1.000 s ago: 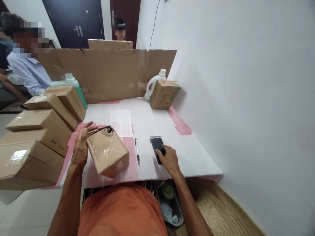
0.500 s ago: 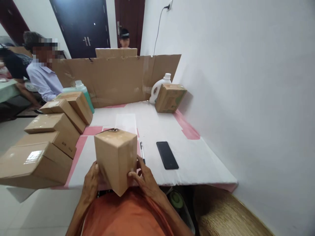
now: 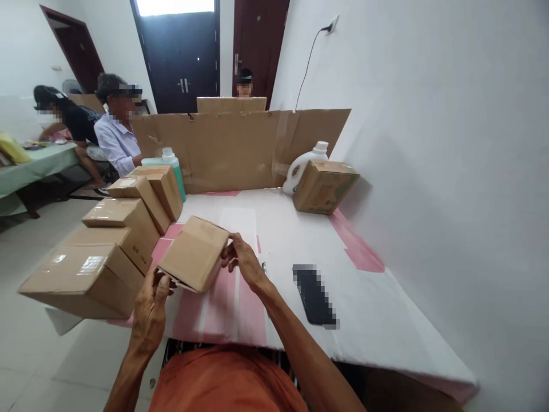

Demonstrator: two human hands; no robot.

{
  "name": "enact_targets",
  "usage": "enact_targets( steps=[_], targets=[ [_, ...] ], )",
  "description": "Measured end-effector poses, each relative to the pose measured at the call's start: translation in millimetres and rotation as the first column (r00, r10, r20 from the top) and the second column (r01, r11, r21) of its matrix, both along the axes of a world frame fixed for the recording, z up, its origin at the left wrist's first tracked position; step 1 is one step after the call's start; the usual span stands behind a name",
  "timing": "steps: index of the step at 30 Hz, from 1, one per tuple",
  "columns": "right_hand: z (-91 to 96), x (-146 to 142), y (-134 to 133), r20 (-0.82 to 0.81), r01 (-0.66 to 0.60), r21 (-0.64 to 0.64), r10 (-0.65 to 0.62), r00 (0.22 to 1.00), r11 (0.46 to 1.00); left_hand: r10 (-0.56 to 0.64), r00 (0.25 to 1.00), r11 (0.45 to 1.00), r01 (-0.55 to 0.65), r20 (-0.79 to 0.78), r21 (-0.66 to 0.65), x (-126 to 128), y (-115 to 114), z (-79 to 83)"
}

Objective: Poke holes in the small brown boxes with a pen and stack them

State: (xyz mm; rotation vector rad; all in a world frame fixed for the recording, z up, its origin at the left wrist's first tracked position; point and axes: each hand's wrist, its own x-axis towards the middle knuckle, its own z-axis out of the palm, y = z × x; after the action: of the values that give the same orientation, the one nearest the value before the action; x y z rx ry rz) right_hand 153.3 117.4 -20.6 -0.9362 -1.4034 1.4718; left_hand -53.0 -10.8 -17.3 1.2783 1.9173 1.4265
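Observation:
A small brown cardboard box [image 3: 195,252] is held tilted above the table between my two hands. My left hand [image 3: 152,306] grips its near left corner, thumb up and fingers partly under the edge. On the far right side, my right hand [image 3: 244,257] has its fingers against the box, some of them hidden behind it. The box's underside cannot be seen. Part of a pen [image 3: 264,268] shows beside my right forearm, which covers the rest. A black phone [image 3: 315,297] lies to the right of that forearm.
Several cardboard boxes [image 3: 81,269] line the table's left edge, with a teal bottle [image 3: 178,174] behind them. At the back stand a cardboard partition [image 3: 231,151], a white jug [image 3: 306,160] and another box [image 3: 326,186]. A wall [image 3: 429,171] bounds the right. Other people sit beyond.
The box has moved away from my body and been turned, with its broad face now up. My right hand has shifted to its far right side. The view has swung left.

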Motion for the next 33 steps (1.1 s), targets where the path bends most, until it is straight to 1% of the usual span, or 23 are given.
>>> enact_targets(
  steps=[3, 5, 8, 10, 12, 14, 15, 16, 17, 18, 19, 20, 21, 22, 23, 24, 25, 27, 28, 29, 30, 31, 33],
  targets=[
    [12.1, -32, 42, 0.084, -0.069, 0.058, 0.064, 0.994, 0.996, 0.094, 0.995, 0.995, -0.095, 0.037, 0.012, -20, 22, 1.0],
    [15.8, -54, 69, 0.115, -0.133, 0.096, 0.121, 0.986, 0.987, 0.139, 0.989, 0.99, -0.14, 0.04, 0.019, -33, 37, 1.7],
    [12.9, -85, 105, 0.141, -0.193, 0.158, 0.172, 0.975, 0.968, 0.214, 0.976, 0.976, -0.213, -0.025, 0.037, -47, 57, 3.8],
    [6.9, -105, 123, 0.172, -0.21, 0.179, 0.18, 0.969, 0.961, 0.269, 0.961, 0.962, -0.265, -0.06, 0.074, -51, 69, 5.5],
    [-0.7, -121, 132, 0.193, -0.216, 0.167, 0.183, 0.964, 0.962, 0.301, 0.953, 0.95, -0.296, -0.045, 0.096, -50, 79, 5.8],
    [-9.5, -132, 132, 0.194, -0.229, 0.126, 0.202, 0.96, 0.965, 0.303, 0.953, 0.948, -0.299, -0.023, 0.111, -43, 85, 3.1],
    [-14.3, -133, 130, 0.19, -0.248, 0.101, 0.226, 0.955, 0.963, 0.318, 0.947, 0.943, -0.31, -0.05, 0.125, -38, 86, 0.2],
    [-19.4, -132, 127, 0.187, -0.273, 0.082, 0.254, 0.949, 0.959, 0.347, 0.931, 0.932, -0.329, -0.116, 0.152, -31, 86, -3.7],
    [-24.6, -127, 125, 0.185, -0.296, 0.072, 0.279, 0.942, 0.952, 0.383, 0.899, 0.918, -0.345, -0.21, 0.196, -24, 84, -8.6],
    [-29.6, -119, 125, 0.185, -0.311, 0.073, 0.294, 0.938, 0.947, 0.413, 0.851, 0.905, -0.344, -0.325, 0.249, -15, 81, -14.4],
    [-34.3, -106, 125, 0.188, -0.304, 0.089, 0.284, 0.94, 0.949, 0.417, 0.802, 0.902, -0.307, -0.427, 0.303, -7, 78, -20.6],
    [-38.3, -89, 128, 0.197, -0.258, 0.121, 0.232, 0.953, 0.958, 0.388, 0.776, 0.909, -0.234, -0.497, 0.345, 2, 76, -27.1],
    [-41.3, -68, 132, 0.21, -0.157, 0.163, 0.121, 0.97, 0.974, 0.351, 0.767, 0.915, -0.158, -0.537, 0.372, 11, 74, -33.5],
    [-43.2, -42, 138, 0.221, -0.007, 0.205, -0.039, 0.975, 0.979, 0.314, 0.773, 0.917, -0.097, -0.551, 0.386, 20, 74, -39.4],
    [-43.7, -12, 144, 0.226, 0.164, 0.244, -0.221, 0.949, 0.956, 0.276, 0.786, 0.921, -0.052, -0.554, 0.385, 30, 75, -44.5],
    [-42.9, 21, 152, 0.226, 0.375, 0.28, -0.441, 0.869, 0.884, 0.241, 0.799, 0.927, -0.022, -0.551, 0.374, 39, 78, -48.9],
    [-41.0, 56, 160, 0.227, 0.509, 0.29, -0.575, 0.786, 0.811, 0.202, 0.814, 0.936, 0.004, -0.545, 0.352, 49, 82, -52.3],
    [-35.3, 127, 179, 0.218, 0.683, 0.295, -0.743, 0.632, 0.668, 0.083, 0.836, 0.955, 0.089, -0.543, 0.283, 67, 97, -56.9],
    [-32.1, 162, 189, 0.212, 0.748, 0.29, -0.803, 0.558, 0.597, 0.021, 0.846, 0.961, 0.13, -0.533, 0.245, 76, 106, -58.3],
    [-29.2, 195, 199, 0.206, 0.794, 0.284, -0.843, 0.497, 0.538, -0.041, 0.858, 0.964, 0.169, -0.513, 0.204, 84, 117, -59.3],
    [-26.7, 226, 210, 0.201, 0.825, 0.274, -0.868, 0.454, 0.495, -0.098, 0.87, 0.967, 0.199, -0.483, 0.161, 93, 128, -59.9],
    [-24.8, 253, 221, 0.197, 0.848, 0.262, -0.885, 0.421, 0.461, -0.152, 0.884, 0.967, 0.225, -0.443, 0.117, 103, 141, -60.2],
    [-22.9, 299, 243, 0.193, 0.878, 0.234, -0.905, 0.378, 0.417, -0.25, 0.905, 0.959, 0.281, -0.344, 0.045, 125, 171, -59.6]
  ],
)
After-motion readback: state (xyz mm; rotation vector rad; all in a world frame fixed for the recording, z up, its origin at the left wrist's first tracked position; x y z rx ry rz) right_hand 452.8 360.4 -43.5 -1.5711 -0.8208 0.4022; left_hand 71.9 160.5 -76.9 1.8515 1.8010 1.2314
